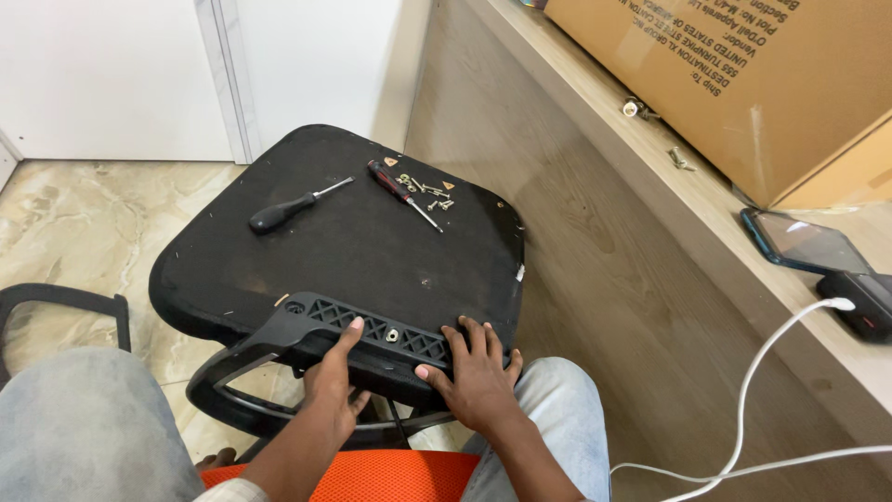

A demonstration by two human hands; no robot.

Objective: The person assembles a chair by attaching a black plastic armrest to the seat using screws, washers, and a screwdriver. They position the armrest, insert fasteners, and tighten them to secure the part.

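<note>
An upturned black chair seat point(353, 242) rests in front of my knees. A black ribbed plastic armrest bracket point(372, 330) lies along its near edge, with a bolt hole at its middle. My left hand point(332, 386) grips the bracket from below, thumb on top. My right hand point(478, 372) presses flat on the bracket's right end, fingers spread. On the seat lie a black-handled screwdriver point(293, 209), a red and black screwdriver point(401, 192) and several loose screws point(432, 193).
A wooden shelf point(650, 186) runs along the right, carrying a cardboard box point(762, 74), a phone point(804, 244), a black power bank point(864, 302) with a white cable point(753, 390), and loose bolts point(636, 109). Marble floor and a white door lie at the left. An orange mesh piece point(372, 474) sits between my knees.
</note>
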